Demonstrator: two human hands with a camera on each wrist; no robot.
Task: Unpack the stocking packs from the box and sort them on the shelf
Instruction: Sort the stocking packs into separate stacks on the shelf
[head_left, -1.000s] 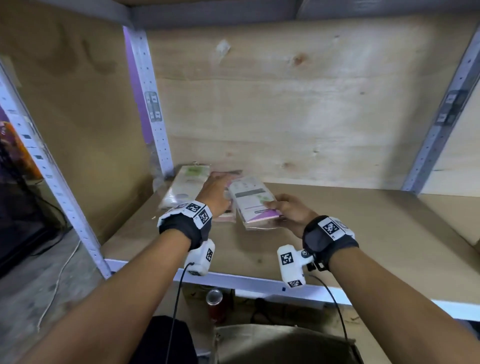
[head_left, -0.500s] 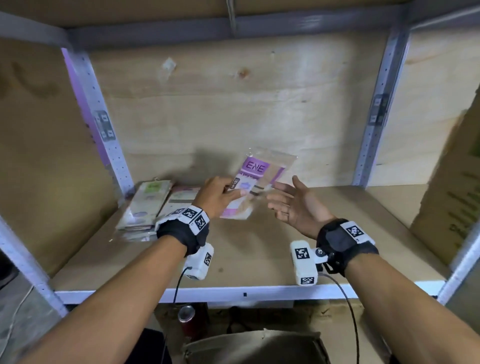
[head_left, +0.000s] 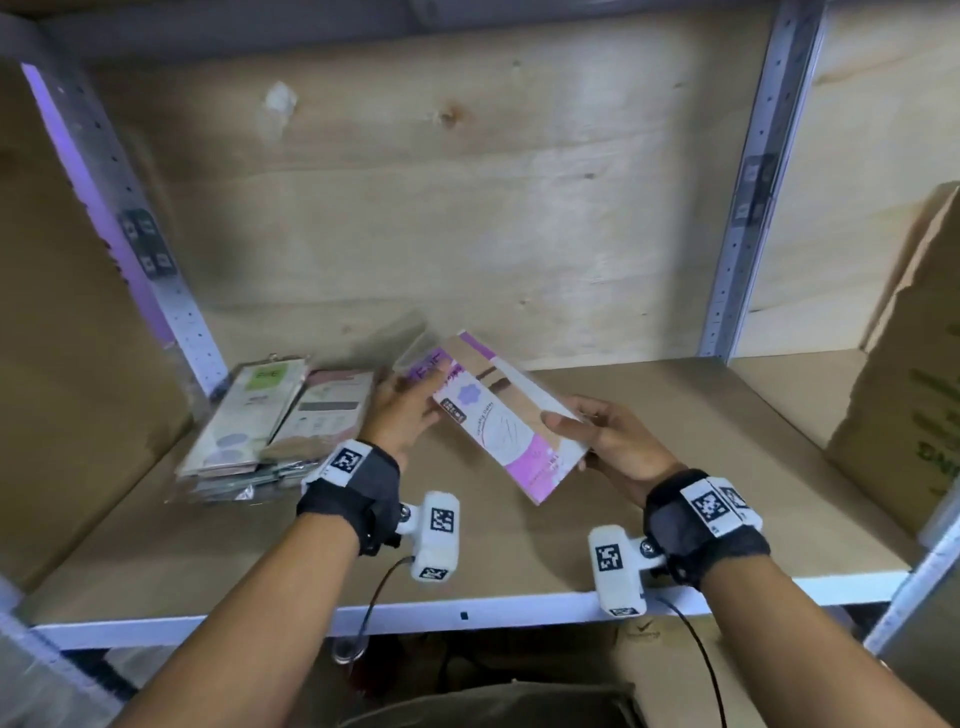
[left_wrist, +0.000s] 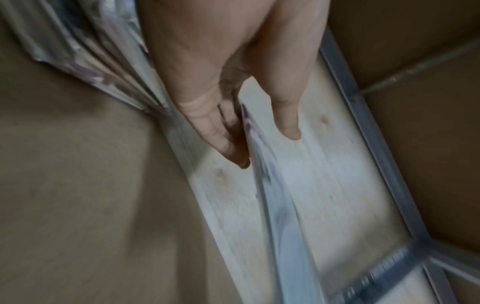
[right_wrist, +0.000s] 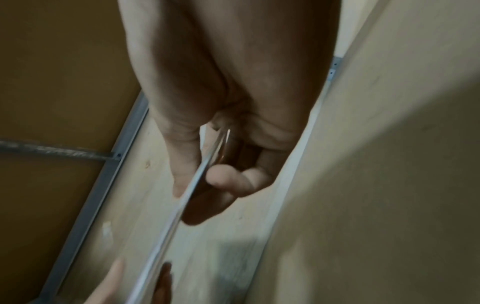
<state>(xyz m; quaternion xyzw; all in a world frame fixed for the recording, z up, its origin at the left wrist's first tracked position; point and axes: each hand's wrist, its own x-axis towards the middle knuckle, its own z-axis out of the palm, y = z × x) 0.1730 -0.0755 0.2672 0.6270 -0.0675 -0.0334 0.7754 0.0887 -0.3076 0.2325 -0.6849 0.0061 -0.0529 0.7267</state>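
In the middle of the head view a purple stocking pack (head_left: 506, 415) is held in the air above the shelf board (head_left: 675, 467), tilted, its far end toward the upper left of the frame and its near end toward the lower right. The right hand (head_left: 605, 441) grasps the near right edge, thumb on the printed face and fingers curled underneath; the right wrist view shows the thin pack edge (right_wrist: 182, 195) pinched between thumb and fingers. The left hand (head_left: 402, 410) is at the far left end of the pack; its fingers (left_wrist: 221, 131) look nearly straight beside the pack's edge with the thumb apart, so it seems to steady the pack more than clasp it, though blur makes this uncertain.

At the left of the frame two stacks lie flat on the board against the back corner: a green-label stack (head_left: 249, 415) and, touching it on the right, a pink-label stack (head_left: 327, 415). A cardboard box (head_left: 904, 374) stands at the right edge of the frame, well apart from the stacks.

The step in hand looks like sorting: the pack is out of the box and being turned to read its label. Next it needs a place of its own, probably a new purple pile on the bare board just right of the pink stack, laid flat and squared with its neighbours without pushing them.
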